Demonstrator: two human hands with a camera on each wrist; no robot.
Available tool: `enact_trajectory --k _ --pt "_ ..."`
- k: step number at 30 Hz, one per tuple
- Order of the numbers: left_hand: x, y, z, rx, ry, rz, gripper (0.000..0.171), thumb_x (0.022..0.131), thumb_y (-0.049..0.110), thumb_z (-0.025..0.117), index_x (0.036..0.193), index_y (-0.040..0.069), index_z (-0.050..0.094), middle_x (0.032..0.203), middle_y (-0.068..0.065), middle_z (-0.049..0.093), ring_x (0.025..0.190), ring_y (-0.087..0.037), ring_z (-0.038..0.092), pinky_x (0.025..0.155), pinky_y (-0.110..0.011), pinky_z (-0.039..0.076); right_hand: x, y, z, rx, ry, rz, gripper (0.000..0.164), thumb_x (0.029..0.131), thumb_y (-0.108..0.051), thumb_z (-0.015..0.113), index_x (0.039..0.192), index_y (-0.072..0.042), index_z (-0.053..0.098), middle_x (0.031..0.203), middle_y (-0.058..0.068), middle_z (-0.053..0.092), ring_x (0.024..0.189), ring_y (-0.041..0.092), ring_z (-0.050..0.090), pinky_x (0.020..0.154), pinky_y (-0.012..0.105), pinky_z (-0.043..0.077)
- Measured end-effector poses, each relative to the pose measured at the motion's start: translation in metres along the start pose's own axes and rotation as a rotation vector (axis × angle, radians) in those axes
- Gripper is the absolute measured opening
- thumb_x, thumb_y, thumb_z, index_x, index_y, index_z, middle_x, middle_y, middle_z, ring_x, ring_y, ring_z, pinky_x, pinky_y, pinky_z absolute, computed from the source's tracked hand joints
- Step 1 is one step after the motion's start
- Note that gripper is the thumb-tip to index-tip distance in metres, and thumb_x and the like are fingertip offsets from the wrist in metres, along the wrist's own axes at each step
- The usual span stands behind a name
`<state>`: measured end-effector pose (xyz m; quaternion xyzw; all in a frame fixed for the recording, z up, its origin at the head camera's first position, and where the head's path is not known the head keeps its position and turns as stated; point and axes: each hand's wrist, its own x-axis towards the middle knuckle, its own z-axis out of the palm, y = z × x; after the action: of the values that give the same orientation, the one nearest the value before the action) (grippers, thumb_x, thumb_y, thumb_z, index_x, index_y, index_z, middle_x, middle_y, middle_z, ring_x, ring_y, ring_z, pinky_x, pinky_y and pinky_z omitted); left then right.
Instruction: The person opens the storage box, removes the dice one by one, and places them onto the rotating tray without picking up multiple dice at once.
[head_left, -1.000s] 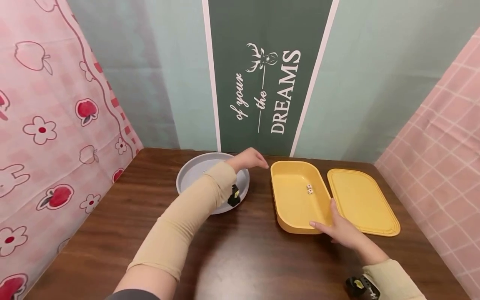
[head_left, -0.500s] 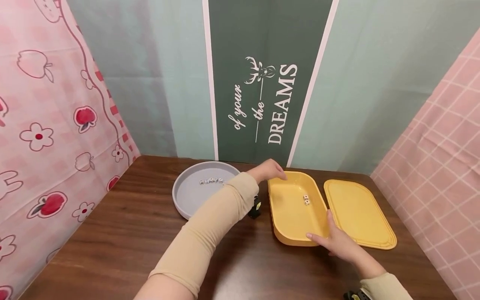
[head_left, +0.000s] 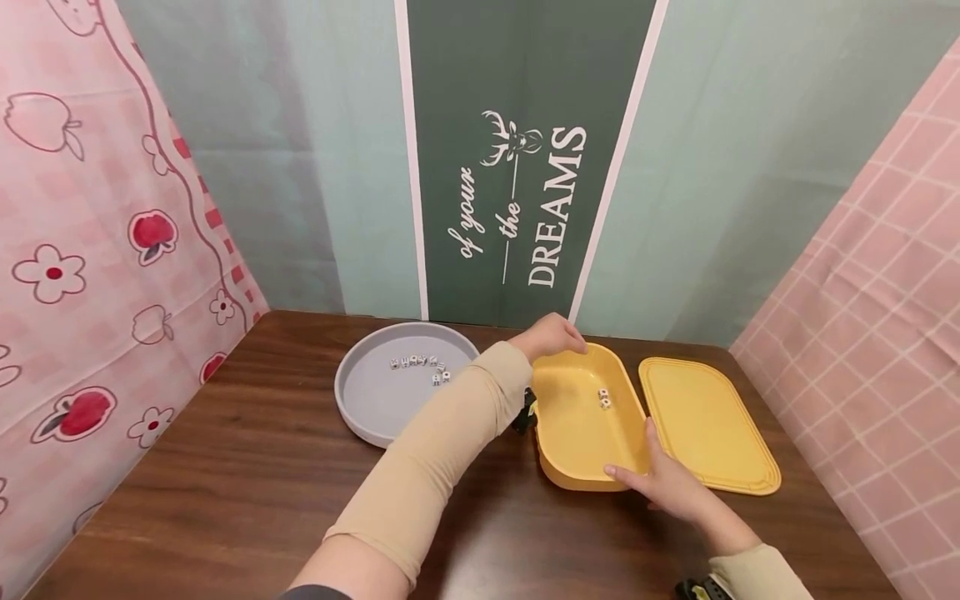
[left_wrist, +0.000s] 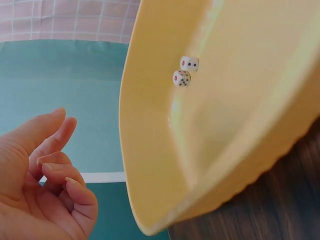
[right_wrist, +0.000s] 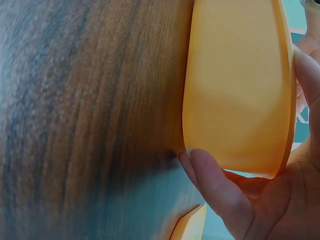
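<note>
My left hand [head_left: 555, 335] hovers by the far left corner of a yellow box [head_left: 577, 446], its fingers loosely curled. Nothing shows between those fingers in the left wrist view, where the hand [left_wrist: 47, 175] is apart from the box wall. Two white dice [left_wrist: 186, 71] lie together inside the box along its right side. At the near right corner my right hand [head_left: 671, 487] grips the box; the right wrist view shows its fingers [right_wrist: 215, 185] wrapped about the wall. Several more white dice [head_left: 416, 361] rest in a round grey plate [head_left: 367, 404], partly covered by my left sleeve.
A flat yellow lid [head_left: 708, 425] lies on the dark wooden table [head_left: 225, 475], just right of the box. A green printed curtain [head_left: 517, 200] hangs behind the table's back edge. Pink cloths [head_left: 75, 333] flank both sides.
My left hand has moved right, from over the plate to the box's far left corner. More dice in the plate now show from behind the arm. The right hand keeps its grip.
</note>
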<state>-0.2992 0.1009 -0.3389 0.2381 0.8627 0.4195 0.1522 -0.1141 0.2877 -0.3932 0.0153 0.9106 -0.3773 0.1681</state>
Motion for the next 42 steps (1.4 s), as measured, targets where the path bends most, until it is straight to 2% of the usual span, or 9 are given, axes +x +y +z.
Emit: enact_trajectory --k 6,10,14,16,19,22,25,34,42 --pt "0.005 0.004 0.008 -0.016 -0.013 -0.004 0.014 0.083 0.018 0.071 0.088 0.006 0.074 0.09 0.0 0.067 0.085 -0.015 0.058 0.071 -0.022 0.044 0.001 -0.001 0.0 -0.013 0.011 -0.002 0.112 0.086 -0.044 0.064 0.14 0.006 -0.021 0.131 0.051 0.017 0.076 0.026 0.059 0.056 0.034 0.051" --pt "0.008 0.0 0.018 -0.092 -0.025 -0.049 0.014 0.084 0.017 0.07 0.088 0.005 0.074 0.088 0.0 0.065 0.081 -0.016 0.056 0.071 -0.026 0.046 0.0 -0.001 0.004 -0.003 0.011 -0.011 0.112 0.085 -0.042 0.065 0.141 0.008 -0.019 0.132 0.051 0.015 0.078 0.028 0.06 0.055 0.034 0.051" --pt "0.013 -0.005 0.031 -0.197 -0.014 -0.077 0.016 0.085 0.018 0.069 0.093 0.006 0.074 0.095 -0.001 0.066 0.074 -0.013 0.052 0.072 -0.029 0.047 -0.001 0.0 0.005 0.004 0.008 -0.005 0.113 0.085 -0.042 0.066 0.14 0.008 -0.019 0.133 0.05 0.013 0.08 0.029 0.06 0.055 0.035 0.051" --pt "0.016 -0.007 0.036 -0.209 -0.009 -0.089 0.016 0.085 0.02 0.069 0.094 0.007 0.074 0.098 -0.001 0.066 0.069 -0.011 0.05 0.069 -0.028 0.046 -0.001 0.001 0.005 0.004 0.006 0.002 0.113 0.085 -0.042 0.066 0.14 0.008 -0.02 0.133 0.05 0.013 0.08 0.029 0.06 0.055 0.035 0.051" --pt "0.018 -0.008 0.042 -0.155 0.002 -0.084 0.017 0.084 0.02 0.069 0.093 0.006 0.073 0.097 -0.004 0.067 0.068 -0.01 0.047 0.067 -0.025 0.043 0.001 0.001 0.002 0.001 0.005 -0.006 0.113 0.085 -0.042 0.065 0.14 0.007 -0.02 0.134 0.05 0.014 0.079 0.028 0.06 0.055 0.034 0.051" --pt "0.021 -0.008 0.044 -0.064 0.026 -0.06 0.017 0.084 0.019 0.069 0.085 0.003 0.072 0.083 -0.004 0.066 0.067 -0.007 0.046 0.063 -0.02 0.039 0.003 0.0 -0.001 -0.01 0.017 -0.025 0.113 0.085 -0.042 0.065 0.14 0.007 -0.02 0.133 0.05 0.016 0.077 0.027 0.06 0.054 0.034 0.051" --pt "0.024 -0.008 0.047 -0.024 0.044 -0.051 0.014 0.083 0.016 0.069 0.081 0.003 0.073 0.073 0.001 0.063 0.064 -0.005 0.045 0.061 -0.017 0.037 0.005 0.0 -0.003 -0.02 0.028 -0.034 0.113 0.085 -0.042 0.065 0.14 0.007 -0.02 0.132 0.05 0.015 0.079 0.028 0.06 0.055 0.033 0.051" --pt "0.033 -0.011 0.058 -0.014 0.02 -0.094 0.015 0.084 0.017 0.069 0.094 0.007 0.073 0.091 0.001 0.068 0.077 -0.008 0.056 0.07 -0.019 0.043 0.006 0.001 -0.004 0.012 0.027 -0.026 0.113 0.085 -0.041 0.066 0.141 0.004 -0.02 0.132 0.051 0.015 0.081 0.03 0.06 0.056 0.035 0.052" --pt "0.037 -0.02 0.07 0.005 -0.016 -0.08 0.012 0.083 0.009 0.069 0.094 0.004 0.072 0.089 -0.002 0.068 0.076 -0.008 0.055 0.067 -0.018 0.043 0.005 0.003 -0.003 0.024 0.019 -0.019 0.113 0.085 -0.04 0.066 0.141 0.005 -0.02 0.133 0.051 0.013 0.081 0.03 0.061 0.056 0.036 0.052"
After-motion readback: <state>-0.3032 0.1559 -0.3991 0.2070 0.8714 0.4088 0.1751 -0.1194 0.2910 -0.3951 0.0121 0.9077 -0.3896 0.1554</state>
